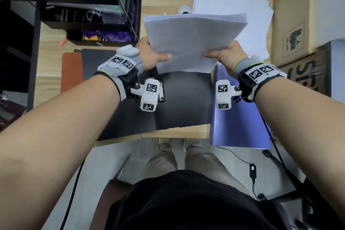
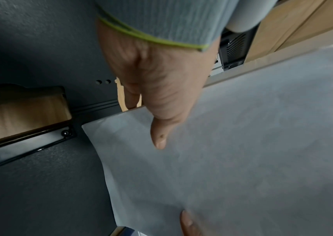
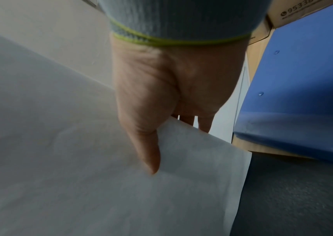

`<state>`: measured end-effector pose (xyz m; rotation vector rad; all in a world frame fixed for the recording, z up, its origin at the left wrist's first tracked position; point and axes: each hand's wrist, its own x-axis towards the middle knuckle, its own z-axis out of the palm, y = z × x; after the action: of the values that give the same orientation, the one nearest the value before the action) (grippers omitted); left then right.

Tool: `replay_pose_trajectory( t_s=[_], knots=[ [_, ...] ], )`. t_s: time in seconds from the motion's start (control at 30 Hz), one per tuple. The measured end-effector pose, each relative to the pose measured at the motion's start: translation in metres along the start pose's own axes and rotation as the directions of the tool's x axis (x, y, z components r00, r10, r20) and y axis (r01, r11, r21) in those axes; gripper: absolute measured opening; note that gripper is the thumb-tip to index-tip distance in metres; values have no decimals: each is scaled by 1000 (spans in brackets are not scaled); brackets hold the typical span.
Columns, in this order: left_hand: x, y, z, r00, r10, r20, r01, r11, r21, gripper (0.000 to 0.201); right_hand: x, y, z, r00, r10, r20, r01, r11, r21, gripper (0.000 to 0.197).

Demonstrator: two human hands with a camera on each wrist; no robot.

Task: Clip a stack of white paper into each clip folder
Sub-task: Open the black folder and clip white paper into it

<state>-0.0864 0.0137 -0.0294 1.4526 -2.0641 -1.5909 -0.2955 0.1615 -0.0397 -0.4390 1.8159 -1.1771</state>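
Both hands on one stack of white paper (image 1: 194,41), held in the air above the open black clip folder (image 1: 183,99), near edge tilted down toward it. Left hand (image 1: 151,56) pinches the stack's near-left corner, thumb on top, fingers (image 2: 130,99) curled underneath; right hand (image 1: 224,56) does the same at the near-right corner, thumb flat on the top sheet, fingers (image 3: 203,124) under the edge. Far edge of the stack fans slightly, sheets not flush. The folder's black metal clip (image 1: 161,89) sits along its spine on the left of the right-hand panel, partly hidden by the left wrist rig; can't tell if it's raised or flat. Stack's near edge hangs over the folder's far edge, no contact visible. Blue clip folder (image 1: 239,117) lies closed just right of the black folder, overlapping its right edge and overhanging the tabletop (image 1: 175,132) front. Loose pile of white paper (image 1: 242,11) lies beyond the folder, behind the held stack. Orange folder (image 1: 71,73) pokes out left of the black folder. Cardboard box (image 1: 295,24) bounds the right side, black wire rack (image 1: 93,5) the far left.
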Motion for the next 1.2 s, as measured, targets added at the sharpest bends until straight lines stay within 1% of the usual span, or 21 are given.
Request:
replay_pose_trajectory(
  t_s=[0.13, 0.2, 0.27, 0.33, 0.4, 0.47, 0.57, 0.63, 0.7, 0.8, 0.9, 1.0, 1.1, 1.13, 1.2],
  knots=[
    [4, -5, 0, 1000, 6, -26, -5, 998, 62, 54, -3, -5, 2, 1000, -6, 2, 6, 999, 54, 27],
    [5, -10, -1, 1000, 4, -24, -2, 994, 106, 50, -3, -3, 0, 1000, 1, 6, -1, 1000, 30, 26],
    [5, -14, 1, 1000, -13, -11, 14, 989, 145, 47, -3, 1, 0, 1000, 14, 21, -14, 1000, -13, 30],
    [4, -20, 4, 999, -29, 22, 25, 986, 167, 43, -2, 5, 0, 999, 15, 34, -15, 1000, -23, 40],
    [2, -24, 5, 998, -27, 49, 16, 978, 209, 40, -1, 8, -1, 999, 19, 43, -18, 999, -29, 41],
    [2, -27, 6, 999, -18, 45, 7, 968, 251, 36, -1, 8, 0, 999, 25, 44, -22, 997, -76, 39],
    [6, -25, 6, 998, -57, 0, 55, 962, 266, 38, 0, 4, 0, 999, 26, 25, -22, 989, -146, 27],
    [8, -23, 5, 996, -81, 40, 63, 944, 323, 45, 3, -2, 0, 999, 28, 18, -24, 978, -206, 26],
    [8, -24, 4, 990, -92, 110, 49, 938, 343, 43, 4, -5, 1, 999, 37, 33, -27, 963, -269, 29],
    [5, -33, 8, 970, -175, 168, 100, 920, 378, 42, 6, -3, 5, 993, 111, 37, -95, 947, -308, 34],
    [0, -46, 14, 925, -297, 235, 177, 887, 427, 40, 3, 4, 7, 975, 221, 23, -196, 903, -382, 42],
    [-2, -61, 17, 872, -384, 305, 251, 884, 395, 32, 0, 21, 8, 959, 281, -22, -261, 855, -448, 34],
    [-4, -70, 16, 840, -466, 276, 356, 859, 369, 19, -4, 38, 6, 943, 322, -81, -325, 842, -430, 17],
    [-3, -76, 18, 835, -483, 263, 379, 852, 362, 19, -6, 43, 5, 931, 353, -96, -360, 838, -411, 15],
    [2, -89, 24, 850, -483, 211, 351, 817, 457, 32, -8, 51, 2, 915, 387, -116, -400, 824, -401, 17]
  ],
)
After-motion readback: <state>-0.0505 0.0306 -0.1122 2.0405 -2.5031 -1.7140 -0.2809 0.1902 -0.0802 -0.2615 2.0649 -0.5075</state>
